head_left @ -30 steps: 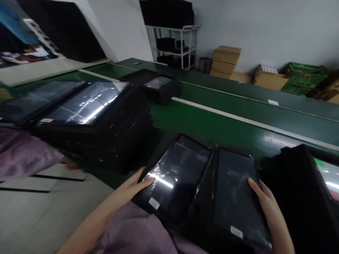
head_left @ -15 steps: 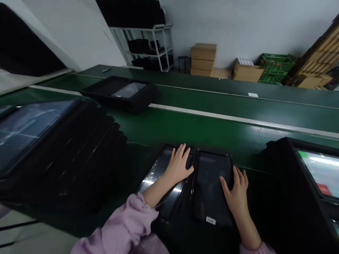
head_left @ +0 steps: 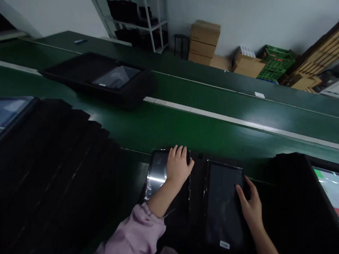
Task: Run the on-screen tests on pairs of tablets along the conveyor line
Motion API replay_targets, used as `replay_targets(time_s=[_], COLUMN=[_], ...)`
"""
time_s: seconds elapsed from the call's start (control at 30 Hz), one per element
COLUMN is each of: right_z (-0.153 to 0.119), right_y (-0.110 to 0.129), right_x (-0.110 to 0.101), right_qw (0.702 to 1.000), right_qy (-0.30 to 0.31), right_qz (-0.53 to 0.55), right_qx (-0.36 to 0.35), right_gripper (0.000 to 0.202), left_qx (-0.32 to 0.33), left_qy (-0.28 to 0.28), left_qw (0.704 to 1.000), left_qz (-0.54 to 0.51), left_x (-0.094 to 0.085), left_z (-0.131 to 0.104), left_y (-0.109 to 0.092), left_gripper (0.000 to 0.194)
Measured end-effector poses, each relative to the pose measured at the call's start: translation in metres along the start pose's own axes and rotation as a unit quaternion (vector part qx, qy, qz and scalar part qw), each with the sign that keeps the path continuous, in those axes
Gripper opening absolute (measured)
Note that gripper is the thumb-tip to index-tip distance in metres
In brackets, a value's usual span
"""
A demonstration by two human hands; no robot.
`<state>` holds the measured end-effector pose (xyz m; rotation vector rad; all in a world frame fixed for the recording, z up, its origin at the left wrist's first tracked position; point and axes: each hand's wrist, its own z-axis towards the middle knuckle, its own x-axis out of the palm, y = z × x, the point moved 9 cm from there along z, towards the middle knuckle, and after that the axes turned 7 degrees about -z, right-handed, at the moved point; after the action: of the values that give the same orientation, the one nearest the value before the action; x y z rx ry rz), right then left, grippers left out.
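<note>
Two dark tablets lie side by side before you, well apart from the stacks: the left tablet (head_left: 156, 169) under your left hand (head_left: 178, 167), the right tablet (head_left: 224, 204) beside your right hand (head_left: 250, 204). Your left hand is loosely spread, palm down, fingertips near the far edge. Your right is half open, thumb over the face, fingers along the outer edge; whether it grips, you cannot tell. Green tabletop (head_left: 169, 127) stretches beyond both to one white strip (head_left: 225, 118). One black stack (head_left: 66, 169), left, is cut off, its layers too dark to count.
</note>
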<state>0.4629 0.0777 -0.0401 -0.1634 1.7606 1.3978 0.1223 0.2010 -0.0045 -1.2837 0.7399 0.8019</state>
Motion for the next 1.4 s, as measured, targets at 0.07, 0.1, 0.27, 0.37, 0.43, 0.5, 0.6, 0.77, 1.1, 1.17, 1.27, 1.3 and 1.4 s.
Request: replay_targets(time_s=[0.07,0.1,0.27,0.37,0.43,0.5,0.6,0.77,1.1,1.17,1.27,1.3,1.4], right_z=[0.000,0.000,0.005,0.012,0.012,0.005,-0.020,-0.061,-0.069,-0.070,-0.069,-0.069,-0.069], right_y=[0.001,0.002,0.004,0.006,0.005,0.001,-0.012,-0.023,-0.005,-0.002,0.000,0.001,0.000], right_x=[0.000,0.000,0.003,0.006,0.006,0.004,-0.004,-0.016,-0.021,-0.015,-0.005,-0.002,0.003], right_qw=[1.000,1.000,0.998,0.997,0.995,0.991,0.986,0.984,0.993,0.994,0.993,0.993,0.992], right_qy=[-0.010,-0.012,-0.010,0.003,0.019,0.037,0.049,0.028,0.013,0.024,0.047,0.056,0.081], right_qz=[0.008,0.014,0.053,0.075,0.095,0.122,0.159,0.175,0.108,0.099,0.091,0.089,0.083], right_qx=[0.000,-0.002,-0.025,-0.034,-0.032,-0.027,-0.018,-0.016,-0.044,-0.047,-0.053,-0.054,-0.056], right_gripper=[0.086,0.087,0.081,0.061,0.049,0.043,0.042,0.042,0.043,0.049,0.065,0.070,0.077], left_qx=[0.006,0.007,0.011,0.009,-0.004,-0.033,-0.100,-0.143,-0.113,-0.117,-0.130,-0.134,-0.138], left_qy=[0.000,-0.001,-0.011,-0.021,-0.035,-0.049,-0.050,-0.008,0.028,0.031,0.034,0.034,0.032], left_qw=[1.000,1.000,0.997,0.991,0.986,0.980,0.969,0.949,0.954,0.956,0.955,0.954,0.951], left_qz=[-0.014,-0.022,-0.081,-0.132,-0.164,-0.189,-0.221,-0.281,-0.276,-0.267,-0.264,-0.266,-0.276], left_x=[0.000,0.000,-0.005,-0.022,-0.039,-0.057,-0.070,-0.054,-0.036,-0.033,-0.034,-0.036,-0.046], left_z=[0.000,0.000,0.004,0.001,-0.012,-0.035,-0.078,-0.115,-0.076,-0.074,-0.082,-0.087,-0.099], left_y=[0.000,-0.001,-0.008,-0.005,0.011,0.039,0.091,0.136,0.142,0.146,0.154,0.157,0.161], left_gripper=[0.054,0.055,0.054,0.054,0.057,0.062,0.068,0.071,0.057,0.057,0.061,0.062,0.064])
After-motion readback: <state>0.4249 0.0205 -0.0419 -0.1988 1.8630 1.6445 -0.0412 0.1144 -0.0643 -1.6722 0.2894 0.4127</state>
